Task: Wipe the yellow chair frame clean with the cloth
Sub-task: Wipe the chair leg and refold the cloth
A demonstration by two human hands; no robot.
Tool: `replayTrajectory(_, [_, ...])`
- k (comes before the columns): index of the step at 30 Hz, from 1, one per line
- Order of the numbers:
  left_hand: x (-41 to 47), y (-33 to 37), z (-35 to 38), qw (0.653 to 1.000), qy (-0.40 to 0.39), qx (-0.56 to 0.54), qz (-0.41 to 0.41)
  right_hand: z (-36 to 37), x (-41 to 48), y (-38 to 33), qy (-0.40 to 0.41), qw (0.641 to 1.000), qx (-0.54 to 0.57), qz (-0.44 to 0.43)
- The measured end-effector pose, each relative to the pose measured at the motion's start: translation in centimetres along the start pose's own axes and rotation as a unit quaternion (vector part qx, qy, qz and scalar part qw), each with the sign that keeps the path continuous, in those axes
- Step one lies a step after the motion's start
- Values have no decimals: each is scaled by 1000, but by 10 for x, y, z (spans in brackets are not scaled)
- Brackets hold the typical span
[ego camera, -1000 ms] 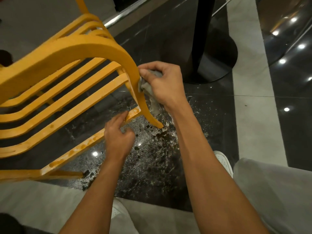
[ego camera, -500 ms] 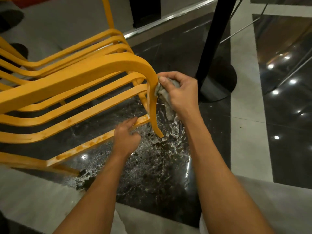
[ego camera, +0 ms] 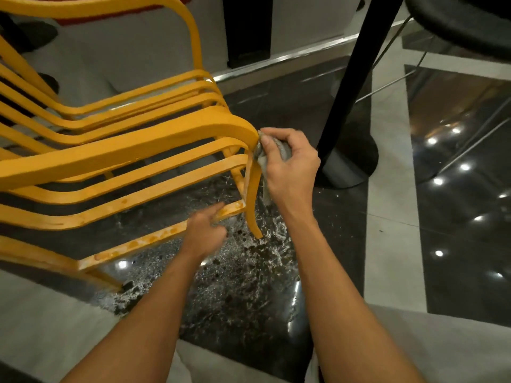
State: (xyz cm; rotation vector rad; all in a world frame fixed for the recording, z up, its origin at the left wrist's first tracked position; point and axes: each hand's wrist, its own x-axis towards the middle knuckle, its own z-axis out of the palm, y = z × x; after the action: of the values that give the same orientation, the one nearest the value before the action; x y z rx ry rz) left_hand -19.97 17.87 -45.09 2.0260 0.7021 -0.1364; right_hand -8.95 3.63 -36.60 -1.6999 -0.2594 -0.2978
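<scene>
The yellow chair frame [ego camera: 132, 150] stands tilted on the wet dark floor [ego camera: 243, 286]. It looks like stiff metal, light enough to tip, and probably slick where damp, so a rail makes the safest hold. The left hand [ego camera: 204, 233] grips the stained lower rail to steady it. The right hand [ego camera: 290, 167] is closed round the cloth [ego camera: 283, 150] (soft, limp, a tail hanging below the palm) and presses it to the front leg's bend. A second ago the cloth sat lower on that leg; the left hand's hold is unchanged.
</scene>
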Motion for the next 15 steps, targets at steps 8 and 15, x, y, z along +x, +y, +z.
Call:
replayTrajectory(8, [-25,14,-27,999,14,33,-37,-14,-8,13,-45,979,-72,186])
replayTrajectory(15, [-67,25,-69,999,14,47,-16,-28,-31,-28,-53,968,-57,237])
